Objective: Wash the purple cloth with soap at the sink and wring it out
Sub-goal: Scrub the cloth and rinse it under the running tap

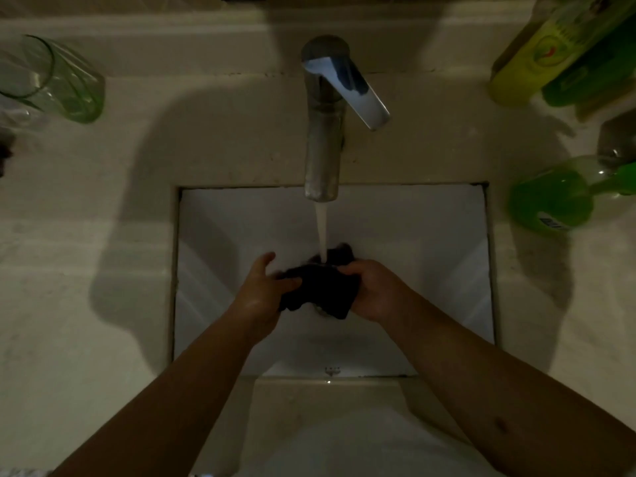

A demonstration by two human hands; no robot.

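Observation:
The purple cloth point(318, 287) looks nearly black in the dim light and is bunched up over the middle of the white sink point(430, 242). My left hand point(263, 289) grips its left side, thumb on top. My right hand point(373, 290) grips its right side. Water runs from the chrome faucet point(325, 125) and lands on the cloth's far edge. A bottle of green liquid soap point(554, 201) lies on the counter to the right of the sink.
A green glass tumbler point(58, 80) stands at the back left of the beige counter point(86, 253). Yellow and green bottles point(550, 56) crowd the back right corner. The faucet handle points toward the right.

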